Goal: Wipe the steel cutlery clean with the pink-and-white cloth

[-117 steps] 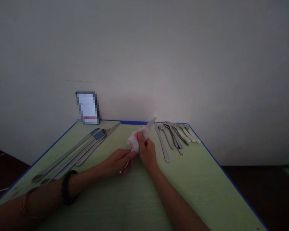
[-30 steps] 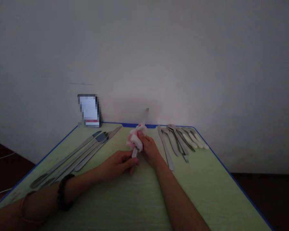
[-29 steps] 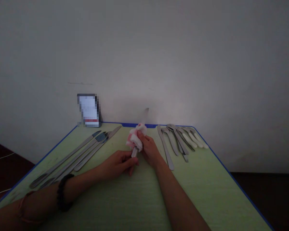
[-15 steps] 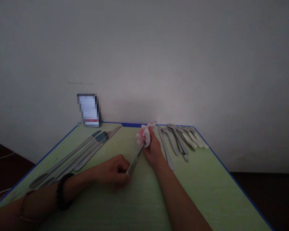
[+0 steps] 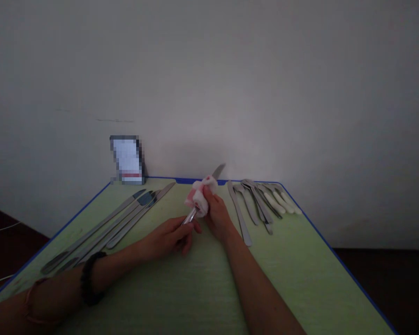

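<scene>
Clamps the knife (image 5: 218, 171) by its handle (image 5: 190, 216) in the left hand (image 5: 172, 236), likely for steadiness over the table (image 5: 300, 279); squeezes the cloth (image 5: 197, 193) around the knife with the right hand (image 5: 217, 213), presumably for snug contact.

One left hand (image 5: 174, 235), one right hand (image 5: 216, 211), one held knife (image 5: 189, 216), one cloth (image 5: 199, 200), one phone (image 5: 127, 159), two bracelets (image 5: 91, 280), one desk (image 5: 300, 279). Leftward, four long utensils (image 5: 139, 216); rightward, three white handles (image 5: 284, 203), plus overlapping cutlery (image 5: 257, 200), uncountable.
</scene>
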Available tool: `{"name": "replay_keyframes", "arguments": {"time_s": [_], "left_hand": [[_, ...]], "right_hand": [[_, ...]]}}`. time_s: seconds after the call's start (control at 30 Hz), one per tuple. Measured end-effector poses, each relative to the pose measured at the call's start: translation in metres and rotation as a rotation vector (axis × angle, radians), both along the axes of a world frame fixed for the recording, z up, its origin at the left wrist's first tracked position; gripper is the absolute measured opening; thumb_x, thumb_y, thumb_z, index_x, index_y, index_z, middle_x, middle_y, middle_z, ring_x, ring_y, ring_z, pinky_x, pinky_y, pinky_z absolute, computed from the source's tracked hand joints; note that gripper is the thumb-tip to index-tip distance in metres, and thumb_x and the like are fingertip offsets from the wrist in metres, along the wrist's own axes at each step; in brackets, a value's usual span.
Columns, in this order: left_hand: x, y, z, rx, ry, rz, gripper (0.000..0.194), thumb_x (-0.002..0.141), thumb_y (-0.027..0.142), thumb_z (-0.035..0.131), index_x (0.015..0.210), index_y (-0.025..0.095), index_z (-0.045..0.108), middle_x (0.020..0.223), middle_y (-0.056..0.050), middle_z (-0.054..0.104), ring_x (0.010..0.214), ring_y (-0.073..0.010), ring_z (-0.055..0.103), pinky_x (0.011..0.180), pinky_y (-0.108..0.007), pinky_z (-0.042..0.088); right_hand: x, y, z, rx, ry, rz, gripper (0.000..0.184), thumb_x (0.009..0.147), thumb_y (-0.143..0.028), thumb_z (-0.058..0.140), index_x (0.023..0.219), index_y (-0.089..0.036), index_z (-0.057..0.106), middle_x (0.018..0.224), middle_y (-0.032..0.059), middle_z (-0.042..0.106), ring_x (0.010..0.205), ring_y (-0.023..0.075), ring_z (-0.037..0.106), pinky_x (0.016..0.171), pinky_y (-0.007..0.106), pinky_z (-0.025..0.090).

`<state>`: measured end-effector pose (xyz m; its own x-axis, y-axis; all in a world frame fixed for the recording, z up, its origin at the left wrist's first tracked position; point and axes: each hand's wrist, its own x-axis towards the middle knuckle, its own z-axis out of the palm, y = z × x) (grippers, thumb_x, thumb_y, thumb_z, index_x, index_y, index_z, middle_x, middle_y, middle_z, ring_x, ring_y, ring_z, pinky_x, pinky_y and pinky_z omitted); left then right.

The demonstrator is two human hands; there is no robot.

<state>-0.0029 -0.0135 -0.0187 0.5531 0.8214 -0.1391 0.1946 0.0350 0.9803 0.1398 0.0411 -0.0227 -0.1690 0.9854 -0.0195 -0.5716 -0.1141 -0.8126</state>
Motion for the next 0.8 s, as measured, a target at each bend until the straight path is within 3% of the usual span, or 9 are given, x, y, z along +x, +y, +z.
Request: {"name": "replay_keyframes", "arguments": {"time_s": [0.17,0.37,0.63,0.8], "left_hand": [[-0.001,0.0,0.004,0.041,0.081,-0.023,0.039,0.088,0.05,0.04,0.091,0.014,0.056,0.049,0.006,0.046,0.045,-0.0093,0.037,0.045,-0.02,0.028],[-0.004,-0.002,0.011,0.101,0.143,-0.15,0.035,0.089,0.047,0.043,0.087,0.014,0.057,0.052,0.006,0.048,0.048,-0.0091,0.04,0.048,-0.02,0.03],[-0.001,-0.002,0.005,0.142,0.092,0.009,0.039,0.089,0.051,0.041,0.098,0.015,0.054,0.062,0.006,0.045,0.053,-0.009,0.039,0.049,-0.02,0.031],[0.001,0.002,0.006,0.112,0.149,0.04,0.046,0.087,0.058,0.036,0.092,0.016,0.055,0.049,0.008,0.043,0.044,-0.0092,0.039,0.045,-0.019,0.029]], "right_hand": [[0.0,0.001,-0.001,-0.024,0.038,-0.001,0.034,0.065,-0.05,0.072,0.066,-0.017,0.061,0.06,-0.0027,0.057,0.055,0.0091,0.045,0.052,0.022,0.037],[0.001,0.007,0.003,-0.036,0.237,-0.093,0.031,0.067,-0.048,0.071,0.084,-0.023,0.062,0.075,-0.0028,0.063,0.064,0.0111,0.054,0.059,0.023,0.045],[0.001,0.007,0.001,-0.004,0.238,-0.042,0.03,0.068,-0.046,0.073,0.081,-0.02,0.064,0.071,-0.0026,0.064,0.063,0.0099,0.056,0.06,0.022,0.046],[0.001,0.006,0.0,-0.007,0.235,-0.021,0.029,0.069,-0.046,0.071,0.079,-0.02,0.064,0.068,-0.0035,0.063,0.06,0.01,0.054,0.057,0.021,0.044]]}}
